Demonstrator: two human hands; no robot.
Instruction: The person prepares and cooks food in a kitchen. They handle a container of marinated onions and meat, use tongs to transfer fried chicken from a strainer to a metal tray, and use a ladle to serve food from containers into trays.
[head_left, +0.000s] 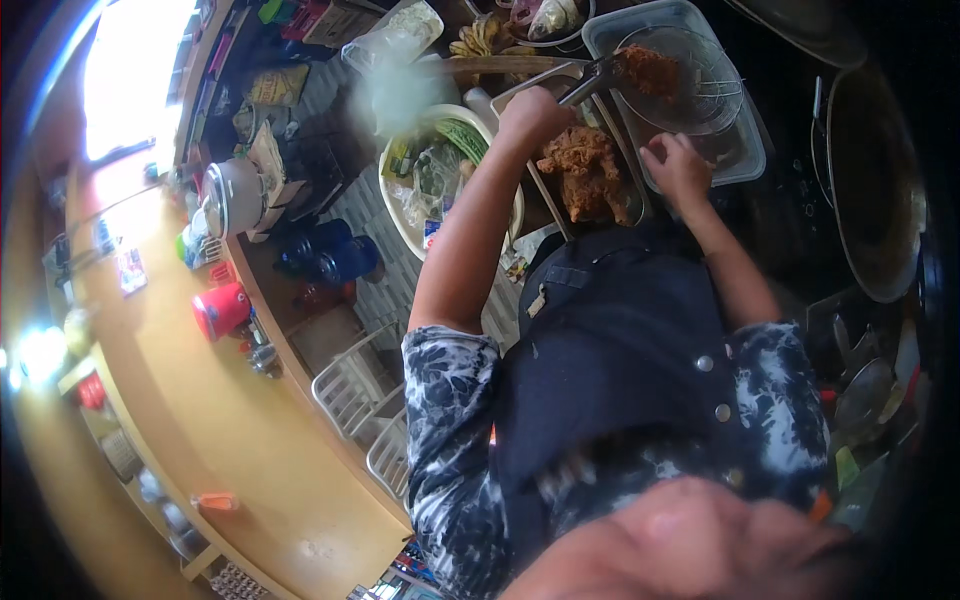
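Observation:
My left hand (534, 120) is closed around metal tongs (581, 88). At their tips is a browned, fried-looking piece of food (651, 72), over a round wire-mesh strainer (686, 112). The strainer lies across a translucent plastic container (750, 161). My right hand (679, 169) is by the container's near edge, thumb and fingers apart, with nothing visible in it. Between my arms, large browned pieces that look like fried chicken (589, 180) lie in a rectangular tray (551, 196).
A cream basin (397, 217) with vegetables and plastic bags stands at the left. Bananas (484, 36) and a bowl holding a fish (553, 19) are beyond. A large wok-like pan (877, 187) is at the right. Further left are a yellow counter (300, 450) and white chairs (352, 382).

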